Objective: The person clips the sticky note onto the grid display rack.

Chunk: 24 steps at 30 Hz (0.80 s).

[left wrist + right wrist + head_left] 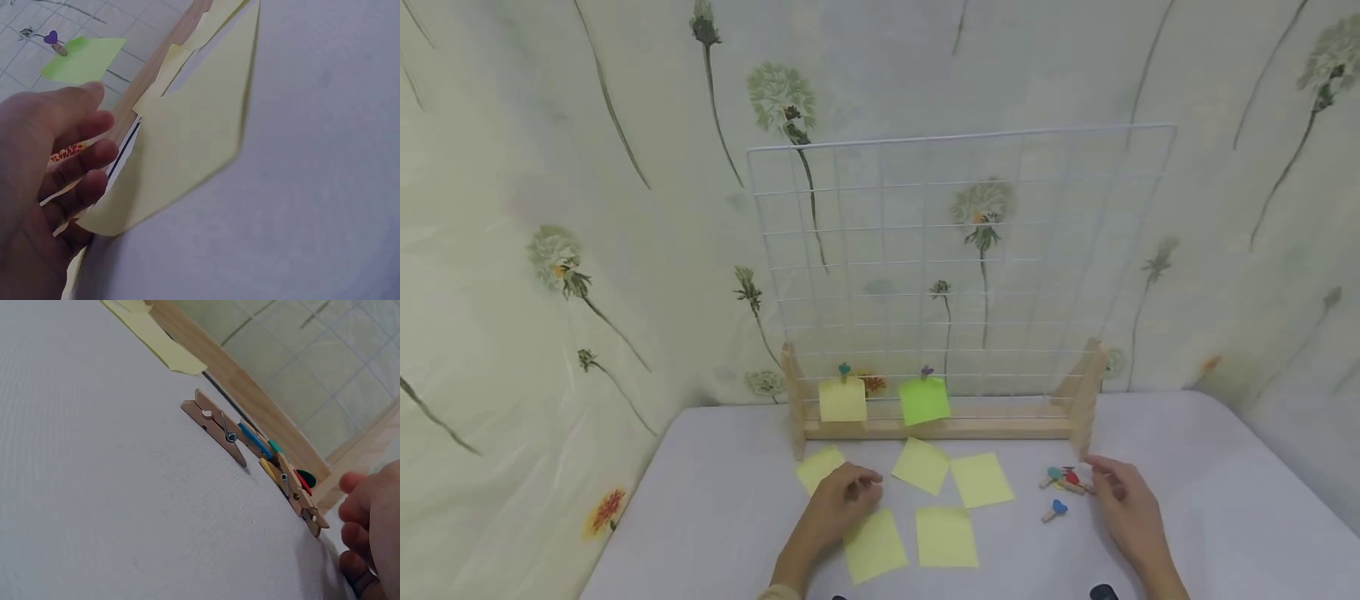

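Note:
My left hand hovers over the yellow sticky notes, its fingers loosely bent and holding nothing. One yellow note lies beneath it, and another yellow note is partly hidden behind it. My right hand, relaxed and without anything in its grasp, is just right of a small pile of wooden clothespins with coloured tops. A clothespin with a blue heart lies apart in front of that pile. On the wire grid, small clothespins hold a yellow note and a green note.
A white wire grid stands in a wooden base at the back of the white table. More yellow notes lie mid-table. Behind is a cloth backdrop printed with dandelions. Dark objects show at the front edge.

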{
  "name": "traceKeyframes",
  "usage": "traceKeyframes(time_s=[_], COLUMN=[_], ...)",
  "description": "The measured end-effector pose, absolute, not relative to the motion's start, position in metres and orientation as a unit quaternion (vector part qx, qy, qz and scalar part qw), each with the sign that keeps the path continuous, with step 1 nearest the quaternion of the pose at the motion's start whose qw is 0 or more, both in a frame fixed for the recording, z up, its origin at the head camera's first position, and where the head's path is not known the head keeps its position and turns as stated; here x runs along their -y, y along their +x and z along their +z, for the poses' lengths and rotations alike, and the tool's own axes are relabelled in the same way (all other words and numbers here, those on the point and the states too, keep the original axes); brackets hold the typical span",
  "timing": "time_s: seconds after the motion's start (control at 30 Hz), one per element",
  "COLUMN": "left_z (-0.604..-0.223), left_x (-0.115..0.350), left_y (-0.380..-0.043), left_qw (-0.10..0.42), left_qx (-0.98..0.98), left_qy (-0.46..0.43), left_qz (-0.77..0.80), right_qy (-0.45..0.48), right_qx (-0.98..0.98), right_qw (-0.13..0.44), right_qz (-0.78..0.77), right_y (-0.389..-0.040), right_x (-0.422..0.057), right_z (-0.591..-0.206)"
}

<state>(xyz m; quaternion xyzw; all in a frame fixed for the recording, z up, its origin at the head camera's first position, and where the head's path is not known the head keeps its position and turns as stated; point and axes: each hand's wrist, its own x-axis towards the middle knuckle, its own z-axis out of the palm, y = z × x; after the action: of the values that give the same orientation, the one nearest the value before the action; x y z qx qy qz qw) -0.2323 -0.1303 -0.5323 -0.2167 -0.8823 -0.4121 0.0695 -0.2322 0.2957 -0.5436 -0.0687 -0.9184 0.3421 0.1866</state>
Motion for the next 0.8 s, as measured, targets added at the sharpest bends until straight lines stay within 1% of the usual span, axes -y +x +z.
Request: traceKeyframes(time_s=[0.1, 0.2, 0.37, 0.53, 0.67, 0.73, 0.8], left_z=[-0.535, -0.537, -0.539, -0.539, -0.539, -0.539, -0.538], left_x=[0.134, 0.137, 0.137, 0.137, 0.137, 0.137, 0.136], left_y=[-0.227, -0.224, -0.223, -0.220, -0.219, -0.221, -0.224], left_qw=[0.037, 0.015, 0.013, 0.015, 0.007, 0.010, 0.015], left_qx=[0.880, 0.879, 0.881, 0.883, 0.882, 0.881, 0.880], left_qy=[-0.230, -0.251, -0.284, -0.287, -0.289, -0.291, -0.291], left_qz=[-0.414, -0.404, -0.377, -0.372, -0.372, -0.374, -0.374], right_qy=[-0.066, -0.066, -0.068, -0.080, -0.098, -0.100, -0.095], right_qx=[0.916, 0.916, 0.918, 0.920, 0.919, 0.922, 0.923], right_qw=[0.190, 0.191, 0.191, 0.155, 0.136, 0.134, 0.146], right_qz=[0.348, 0.346, 0.341, 0.351, 0.356, 0.350, 0.344], right_y=[-0.231, -0.230, -0.233, -0.236, -0.230, -0.233, -0.236], right_x=[-0.296, -0.296, -0.296, -0.295, -0.295, -0.295, -0.296], right_z=[-0.544, -0.545, -0.542, -0.538, -0.543, -0.541, -0.538])
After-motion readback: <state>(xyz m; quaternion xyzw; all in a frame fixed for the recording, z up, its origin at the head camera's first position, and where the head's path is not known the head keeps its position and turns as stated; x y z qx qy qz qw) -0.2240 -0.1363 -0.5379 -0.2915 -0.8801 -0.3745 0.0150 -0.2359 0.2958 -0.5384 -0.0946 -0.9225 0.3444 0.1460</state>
